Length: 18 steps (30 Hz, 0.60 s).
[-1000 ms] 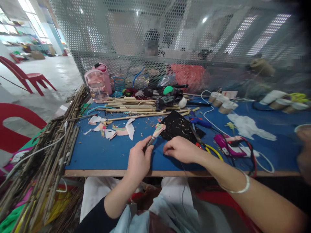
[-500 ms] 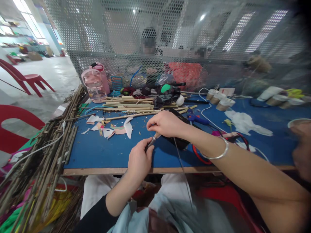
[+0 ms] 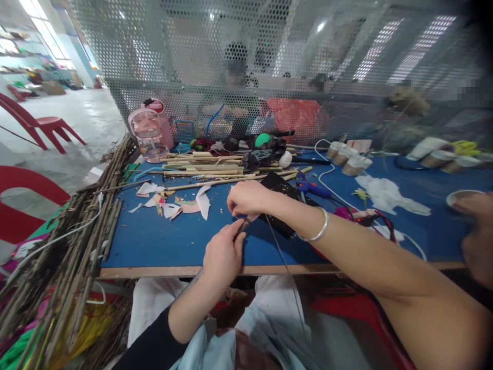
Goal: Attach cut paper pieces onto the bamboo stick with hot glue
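My left hand [image 3: 223, 256] is closed around a thin dark stick [image 3: 242, 226] over the front of the blue table [image 3: 154, 241]. My right hand [image 3: 248, 199] sits just above it, fingers curled over the stick's upper end, hiding the pink flower piece seen earlier. A thin dark thread [image 3: 283, 262] hangs from the hands toward my lap. A silver bangle [image 3: 318, 231] circles my right wrist. A black cloth [image 3: 283, 192] lies behind my right hand.
Bundles of brown twigs [image 3: 77, 246] lean along the table's left edge. Bamboo sticks [image 3: 208, 172], paper scraps [image 3: 177, 203], a pink jug [image 3: 152, 131], paper cups [image 3: 348, 156], white tissue [image 3: 385, 195] and a blue glue gun [image 3: 314, 189] lie on the table. People sit behind the mesh screen [image 3: 269, 67].
My right hand rose from the table beside the stick to cover its top, then drew slightly left and down. The pink flower piece became hidden under it. My left hand stayed put.
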{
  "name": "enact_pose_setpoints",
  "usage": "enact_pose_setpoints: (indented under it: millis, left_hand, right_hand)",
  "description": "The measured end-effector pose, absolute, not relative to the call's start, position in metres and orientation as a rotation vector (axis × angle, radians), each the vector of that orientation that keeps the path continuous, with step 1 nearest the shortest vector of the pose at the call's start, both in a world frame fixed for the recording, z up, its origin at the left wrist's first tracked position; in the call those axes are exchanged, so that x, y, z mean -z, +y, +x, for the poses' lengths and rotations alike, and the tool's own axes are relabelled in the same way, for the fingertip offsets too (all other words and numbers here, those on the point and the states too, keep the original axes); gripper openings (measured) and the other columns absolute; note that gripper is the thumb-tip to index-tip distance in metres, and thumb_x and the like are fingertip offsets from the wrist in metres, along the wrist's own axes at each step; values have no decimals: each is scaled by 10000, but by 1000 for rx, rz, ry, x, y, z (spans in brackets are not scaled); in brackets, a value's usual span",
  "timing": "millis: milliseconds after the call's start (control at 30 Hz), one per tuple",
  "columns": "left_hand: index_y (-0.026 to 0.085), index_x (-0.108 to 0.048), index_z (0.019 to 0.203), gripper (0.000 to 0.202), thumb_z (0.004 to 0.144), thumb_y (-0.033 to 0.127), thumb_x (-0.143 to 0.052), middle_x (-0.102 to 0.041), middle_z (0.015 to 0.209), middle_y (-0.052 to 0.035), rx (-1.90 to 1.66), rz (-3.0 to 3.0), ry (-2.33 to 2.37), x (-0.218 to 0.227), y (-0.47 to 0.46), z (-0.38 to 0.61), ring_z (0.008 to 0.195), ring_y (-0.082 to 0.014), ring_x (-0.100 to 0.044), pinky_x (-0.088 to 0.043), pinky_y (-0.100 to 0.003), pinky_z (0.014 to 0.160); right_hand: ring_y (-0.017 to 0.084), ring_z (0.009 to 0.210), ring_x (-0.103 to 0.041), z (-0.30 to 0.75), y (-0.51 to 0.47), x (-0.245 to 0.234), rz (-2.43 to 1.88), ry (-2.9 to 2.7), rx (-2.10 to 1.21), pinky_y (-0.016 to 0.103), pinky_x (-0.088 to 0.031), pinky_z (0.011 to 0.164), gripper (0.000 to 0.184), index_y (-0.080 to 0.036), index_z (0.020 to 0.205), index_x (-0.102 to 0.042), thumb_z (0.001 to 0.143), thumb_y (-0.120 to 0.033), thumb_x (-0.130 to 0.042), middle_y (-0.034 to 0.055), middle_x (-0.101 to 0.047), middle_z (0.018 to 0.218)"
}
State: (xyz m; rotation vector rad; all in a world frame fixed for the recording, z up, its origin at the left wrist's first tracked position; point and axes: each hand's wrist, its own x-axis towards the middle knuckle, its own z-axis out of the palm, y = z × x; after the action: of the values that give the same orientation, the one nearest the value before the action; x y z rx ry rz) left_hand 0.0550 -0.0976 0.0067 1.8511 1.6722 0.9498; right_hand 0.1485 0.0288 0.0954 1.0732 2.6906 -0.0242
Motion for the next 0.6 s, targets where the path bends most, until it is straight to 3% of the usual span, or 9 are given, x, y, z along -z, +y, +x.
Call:
enact_pose_setpoints:
  millis: [133, 267, 433, 600]
  left_hand:
    - [265, -588, 1175, 340, 856, 243, -472, -658, 1105, -44, -1000, 1817, 1612, -5, -96, 54, 995, -212, -607, -458, -330, 870]
    - [232, -603, 1156, 328, 849, 244, -491, -663, 1102, -49, -1173, 1686, 1496, -3, -93, 47, 996, -196, -606, -449, -324, 894]
    - [190, -612, 1134, 327, 826, 264, -528, -663, 1104, -58, -1277, 1454, 1485, -4, -86, 38, 983, -186, -609, -445, -318, 897]
    - [176, -622, 1074, 287, 804, 242, -552, -669, 1085, -59, -1301, 1387, 1484, -6, -84, 41, 977, -177, -605, -441, -297, 875]
  right_hand:
    - [147, 693, -614, 168, 62, -102, 982, 2684, 510, 212, -401, 610, 200, -198, 797, -747, 634, -292, -679, 15, -714, 749]
    - [131, 638, -589, 194, 76, -67, 1171, 2659, 931, 209, -414, 605, 245, -121, 796, -732, 668, -317, -659, 36, -705, 714]
    - [136, 664, -583, 212, 34, -36, 1172, 2805, 973, 227, -404, 637, 270, -115, 825, -715, 799, -321, -542, 47, -699, 746]
    - [131, 737, -602, 219, -23, -79, 992, 3012, 771, 221, -391, 674, 224, -171, 873, -713, 840, -257, -508, 42, -698, 835]
